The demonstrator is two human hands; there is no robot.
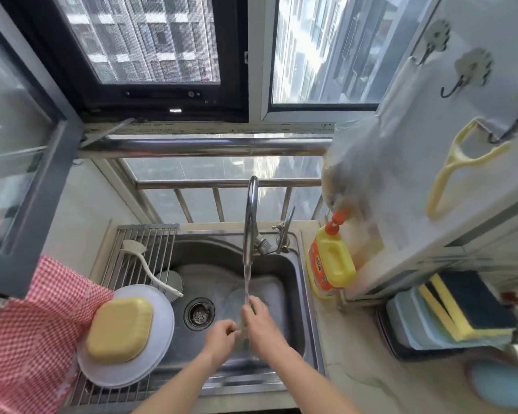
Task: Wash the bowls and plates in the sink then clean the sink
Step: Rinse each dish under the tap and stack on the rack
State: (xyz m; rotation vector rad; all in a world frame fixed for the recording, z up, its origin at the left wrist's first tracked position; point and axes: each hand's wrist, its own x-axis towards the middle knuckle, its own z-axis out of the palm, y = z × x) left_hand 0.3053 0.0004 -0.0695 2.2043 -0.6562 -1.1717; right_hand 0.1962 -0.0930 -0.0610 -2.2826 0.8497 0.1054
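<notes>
Fingers of the left hand (222, 331) and right hand (259, 316) curl around something small and blurred under the faucet (249, 222) stream, over the sink (299, 294). Wet plates (162, 333) under the yellow bowl (119, 329) on the rack (144, 243) at the sink's left edge look slippery; gripping by the rims seems best. A brush (150, 273) lies beside them.

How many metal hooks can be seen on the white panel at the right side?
3. One hook is highest, holding a plastic bag. A second hook just right of it is empty. A third hook, lower right, holds a yellow hanger-shaped tool. More may lie beyond the frame.
</notes>
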